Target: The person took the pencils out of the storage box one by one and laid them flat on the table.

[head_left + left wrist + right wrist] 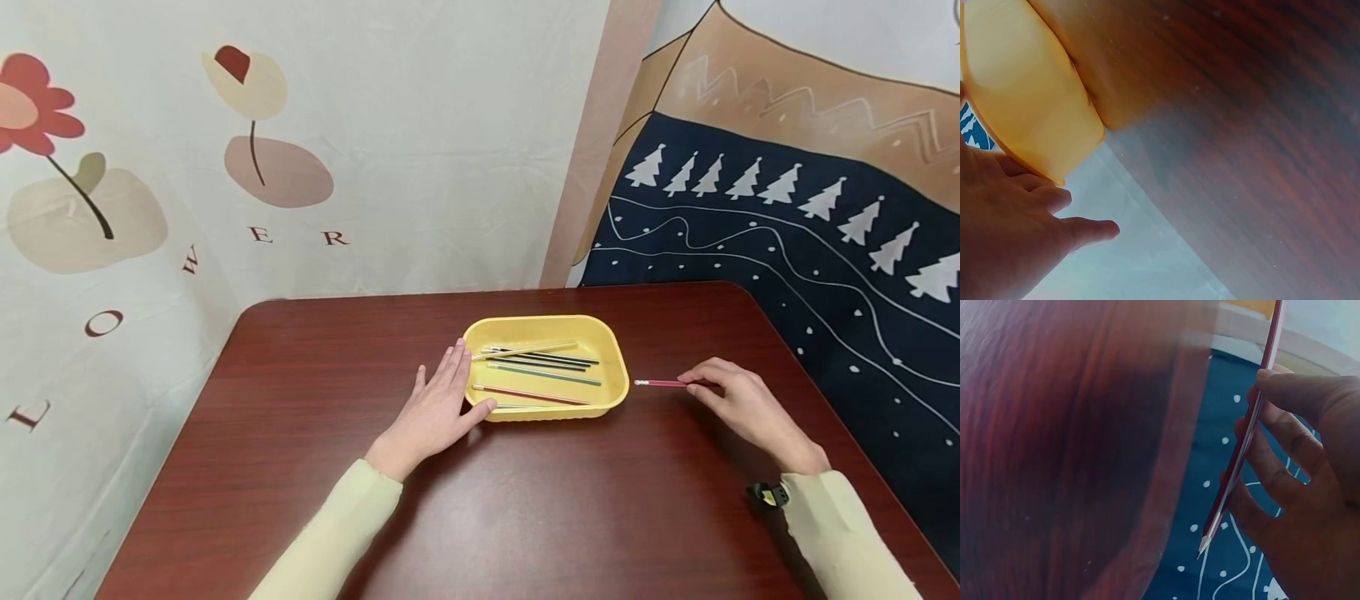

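Note:
A yellow plastic basket point(555, 412) stands on the table with several pencils point(543, 375) lying in it, among them yellow, black, green and red ones. My left hand point(438, 408) rests on the basket's left end with its fingers straight; the left wrist view shows that hand point(1016, 212) against the basket wall point(1035, 94). To the right of the basket, my right hand point(738, 404) pinches a red pencil point(660, 383), its eraser end toward the basket. In the right wrist view the pencil point(1244, 440) lies between thumb and fingers, sharpened tip at the lower end.
The dark red wooden table point(570, 517) has rounded back corners. Behind it hangs a pale cloth point(442, 150) with flowers and letters, and at the right a dark blue cloth point(720, 225) with white trees. A dark band point(768, 496) sits at the right wrist.

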`<state>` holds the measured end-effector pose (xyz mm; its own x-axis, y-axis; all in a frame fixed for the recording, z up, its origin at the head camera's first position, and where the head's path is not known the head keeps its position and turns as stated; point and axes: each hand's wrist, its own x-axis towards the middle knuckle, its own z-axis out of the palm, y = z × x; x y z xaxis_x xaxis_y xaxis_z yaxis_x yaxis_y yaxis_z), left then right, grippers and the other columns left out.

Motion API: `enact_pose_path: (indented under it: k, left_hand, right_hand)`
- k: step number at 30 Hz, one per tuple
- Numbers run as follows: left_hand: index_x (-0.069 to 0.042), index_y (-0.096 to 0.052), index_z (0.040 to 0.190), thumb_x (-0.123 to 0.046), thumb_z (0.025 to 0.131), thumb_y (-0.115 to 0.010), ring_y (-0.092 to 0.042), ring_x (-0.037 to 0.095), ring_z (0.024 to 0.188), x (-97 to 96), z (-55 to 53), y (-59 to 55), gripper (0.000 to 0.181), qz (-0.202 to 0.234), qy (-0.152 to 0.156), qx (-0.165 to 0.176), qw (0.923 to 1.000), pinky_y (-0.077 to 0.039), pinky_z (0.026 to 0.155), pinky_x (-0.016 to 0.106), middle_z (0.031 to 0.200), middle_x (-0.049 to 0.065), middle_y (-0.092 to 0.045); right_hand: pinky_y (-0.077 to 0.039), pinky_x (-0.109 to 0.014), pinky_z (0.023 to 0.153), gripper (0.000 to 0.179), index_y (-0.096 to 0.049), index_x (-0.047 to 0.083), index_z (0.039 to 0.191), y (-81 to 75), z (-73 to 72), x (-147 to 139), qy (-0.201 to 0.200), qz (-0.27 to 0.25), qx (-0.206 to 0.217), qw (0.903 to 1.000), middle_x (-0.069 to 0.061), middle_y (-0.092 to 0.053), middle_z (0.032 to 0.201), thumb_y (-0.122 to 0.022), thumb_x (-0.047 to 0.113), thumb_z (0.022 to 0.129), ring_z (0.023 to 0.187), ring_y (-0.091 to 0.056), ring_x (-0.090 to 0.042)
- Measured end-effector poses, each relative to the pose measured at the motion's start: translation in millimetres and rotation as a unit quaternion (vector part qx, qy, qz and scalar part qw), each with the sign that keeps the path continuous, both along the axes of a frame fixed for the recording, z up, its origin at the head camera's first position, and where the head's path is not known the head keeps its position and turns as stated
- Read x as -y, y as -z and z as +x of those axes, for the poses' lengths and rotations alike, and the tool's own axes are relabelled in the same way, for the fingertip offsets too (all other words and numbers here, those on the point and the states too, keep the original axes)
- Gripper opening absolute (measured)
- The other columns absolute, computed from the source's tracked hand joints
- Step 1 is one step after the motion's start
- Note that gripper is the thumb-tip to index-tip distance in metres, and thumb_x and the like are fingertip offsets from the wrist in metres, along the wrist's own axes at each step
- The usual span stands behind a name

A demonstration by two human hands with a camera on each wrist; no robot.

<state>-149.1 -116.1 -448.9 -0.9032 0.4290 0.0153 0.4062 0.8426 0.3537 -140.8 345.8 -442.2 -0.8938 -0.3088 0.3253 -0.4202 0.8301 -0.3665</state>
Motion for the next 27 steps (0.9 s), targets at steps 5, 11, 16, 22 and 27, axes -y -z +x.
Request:
enact_pose_path:
  k: [5, 11, 16, 22, 27]
  left_hand:
    - [0.002, -0.012, 0.164, -0.068, 0.103, -0.04, -0.01, 0.032, 0.159, -0.2, -0.3, -0.3, 0.097, -0.002, -0.002, 0.003, 1.0, -0.015, 0.119, 0.068, 0.173, 0.013, -0.001]
    - [0.002, -0.011, 0.164, -0.067, 0.103, -0.041, -0.01, 0.032, 0.159, -0.1, 0.1, 0.2, 0.097, 0.0, -0.001, 0.004, 1.0, -0.015, 0.119, 0.068, 0.173, 0.014, -0.002]
    - [0.002, -0.01, 0.163, -0.067, 0.103, -0.041, -0.01, 0.031, 0.159, -0.4, -0.1, 0.2, 0.096, 0.001, 0.002, 0.007, 1.0, -0.015, 0.119, 0.068, 0.173, 0.014, -0.001]
    - [0.002, -0.01, 0.164, -0.067, 0.103, -0.042, -0.009, 0.03, 0.159, -0.9, -0.2, 0.1, 0.096, 0.004, 0.001, 0.011, 0.9999, -0.014, 0.119, 0.068, 0.172, 0.012, 0.001]
    - [0.002, -0.012, 0.164, -0.068, 0.103, -0.042, -0.01, 0.031, 0.159, 0.8, -0.5, 0.6, 0.097, 0.006, 0.002, 0.006, 1.0, -0.015, 0.119, 0.068, 0.173, 0.012, -0.001]
  right_hand:
    - [-0.041, -0.008, 0.081, 0.021, -0.078, 0.018, 0.105, 4.9, -3.4, -3.1, 0.001, 0.008, 0.014, 0.9999, 0.005, -0.07, 0.101, -0.076, 0.002, 0.092, 0.09, -0.059, -0.011]
    - [-0.05, -0.023, 0.081, 0.019, -0.078, 0.017, 0.104, 10.4, -10.3, -4.0, 0.004, 0.021, 0.039, 0.999, 0.004, -0.071, 0.102, -0.075, 0.002, 0.093, 0.091, -0.06, -0.014]
    - [-0.054, -0.042, 0.084, 0.018, -0.078, 0.014, 0.107, 12.5, -16.4, -4.0, 0.003, 0.024, 0.079, 0.9966, 0.0, -0.07, 0.104, -0.073, 0.002, 0.094, 0.094, -0.061, -0.019]
    - [-0.054, -0.049, 0.086, 0.017, -0.078, 0.012, 0.108, 13.8, -21.4, -3.2, -0.001, 0.026, 0.111, 0.9934, -0.003, -0.07, 0.105, -0.071, 0.003, 0.095, 0.094, -0.061, -0.021]
    - [-0.054, -0.05, 0.086, 0.016, -0.078, 0.012, 0.105, 15.1, -24.0, -0.9, -0.011, 0.029, 0.118, 0.9925, -0.002, -0.07, 0.102, -0.072, 0.002, 0.094, 0.093, -0.061, -0.021]
